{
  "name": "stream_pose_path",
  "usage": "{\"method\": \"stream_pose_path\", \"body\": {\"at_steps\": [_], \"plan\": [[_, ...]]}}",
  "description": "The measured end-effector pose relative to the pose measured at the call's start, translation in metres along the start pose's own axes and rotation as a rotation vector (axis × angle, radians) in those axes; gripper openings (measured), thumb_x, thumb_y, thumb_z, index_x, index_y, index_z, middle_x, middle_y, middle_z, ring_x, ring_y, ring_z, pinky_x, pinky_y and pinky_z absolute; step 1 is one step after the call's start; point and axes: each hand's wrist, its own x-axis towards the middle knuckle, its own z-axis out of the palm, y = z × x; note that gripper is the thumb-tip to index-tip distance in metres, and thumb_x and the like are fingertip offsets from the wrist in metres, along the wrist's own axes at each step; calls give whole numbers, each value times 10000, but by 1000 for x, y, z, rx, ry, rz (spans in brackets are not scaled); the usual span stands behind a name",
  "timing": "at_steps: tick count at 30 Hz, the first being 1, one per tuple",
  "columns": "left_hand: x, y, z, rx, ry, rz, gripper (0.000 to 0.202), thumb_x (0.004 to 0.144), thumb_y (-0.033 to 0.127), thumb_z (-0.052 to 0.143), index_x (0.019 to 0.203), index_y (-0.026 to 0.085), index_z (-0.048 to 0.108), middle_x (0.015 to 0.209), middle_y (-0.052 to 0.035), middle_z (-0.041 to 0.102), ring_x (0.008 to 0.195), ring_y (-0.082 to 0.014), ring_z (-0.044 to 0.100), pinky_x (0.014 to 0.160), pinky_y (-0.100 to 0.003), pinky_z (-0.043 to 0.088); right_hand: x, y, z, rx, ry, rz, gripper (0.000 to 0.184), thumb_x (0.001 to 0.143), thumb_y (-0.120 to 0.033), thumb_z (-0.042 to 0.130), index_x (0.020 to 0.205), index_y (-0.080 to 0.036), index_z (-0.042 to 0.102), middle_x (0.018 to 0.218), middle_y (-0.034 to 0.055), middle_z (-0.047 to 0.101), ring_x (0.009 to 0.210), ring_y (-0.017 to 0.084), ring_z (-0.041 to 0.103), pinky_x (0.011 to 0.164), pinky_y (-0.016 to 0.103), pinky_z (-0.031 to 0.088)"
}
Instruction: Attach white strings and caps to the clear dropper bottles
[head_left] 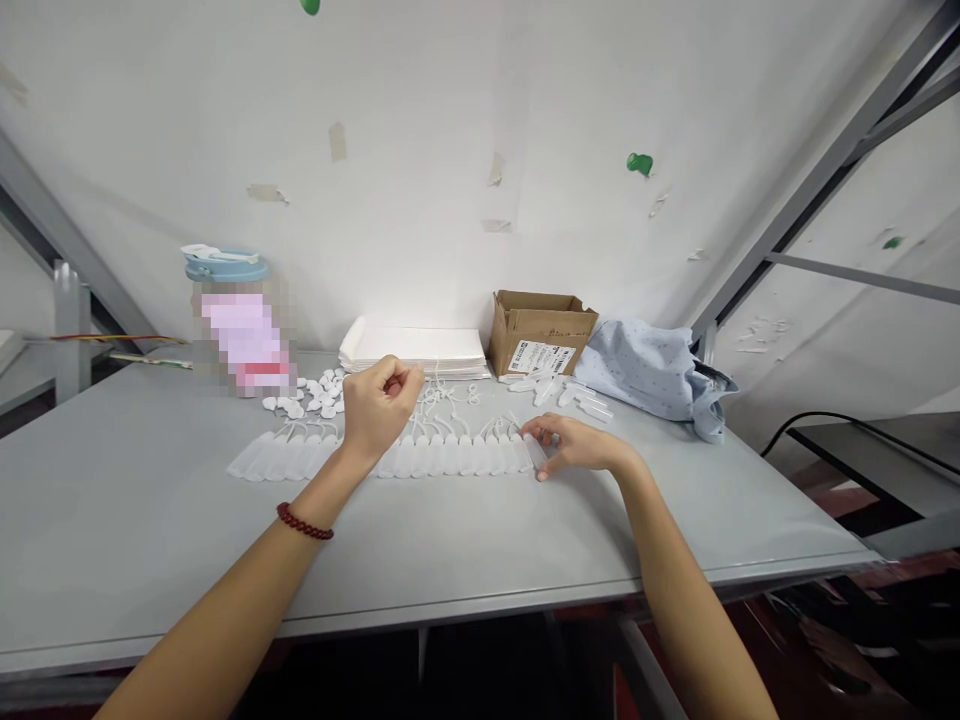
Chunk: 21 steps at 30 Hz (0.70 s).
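A row of several small translucent plastic tubes lies side by side across the grey table. My right hand rests at the row's right end, fingers curled around the last tube. My left hand hovers above the middle of the row, closed in a pinch; what it holds is too small to make out. A red bead bracelet circles my left wrist. Small white caps are scattered behind the row.
A stack of white sheets and an open cardboard box stand at the back. Loose tubes lie by the box. A light blue cloth sits at the right, a blue-lidded container at the back left.
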Motion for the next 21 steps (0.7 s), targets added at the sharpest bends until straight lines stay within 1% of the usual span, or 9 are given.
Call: {"method": "stream_pose_path", "body": {"at_steps": [5, 13, 18, 21], "plan": [[0, -1, -1, 6, -4, -3, 367, 779, 235, 583, 490, 171, 367, 444, 70, 313, 437, -59, 281, 459, -213, 262, 2, 3, 1, 1, 7, 11, 644, 545, -296, 808, 1147, -212, 595, 1038, 53, 552, 951, 209, 532, 847, 321, 434], [1, 2, 0, 8, -17, -8, 364, 780, 247, 583, 490, 174, 375, 439, 62, 344, 438, -64, 298, 457, -218, 270, 1, 3, 0, 33, -11, 29, 649, 547, -290, 813, 1149, -227, 579, 1024, 41, 534, 955, 203, 528, 850, 319, 434], [1, 2, 0, 8, -31, -23, 364, 782, 257, 577, 491, 176, 374, 441, 62, 339, 441, -66, 297, 460, -218, 275, 1, 2, 0, 50, -30, 42, 725, 535, -290, 817, 1201, -213, 541, 1027, 44, 534, 957, 203, 528, 858, 324, 429], [1, 0, 0, 9, -35, -39, 363, 778, 256, 576, 491, 177, 368, 442, 63, 337, 440, -66, 294, 461, -220, 274, 0, 1, -1, 56, -28, 49, 742, 532, -286, 815, 1215, -213, 533, 1035, 48, 538, 961, 205, 531, 857, 326, 431]]}}
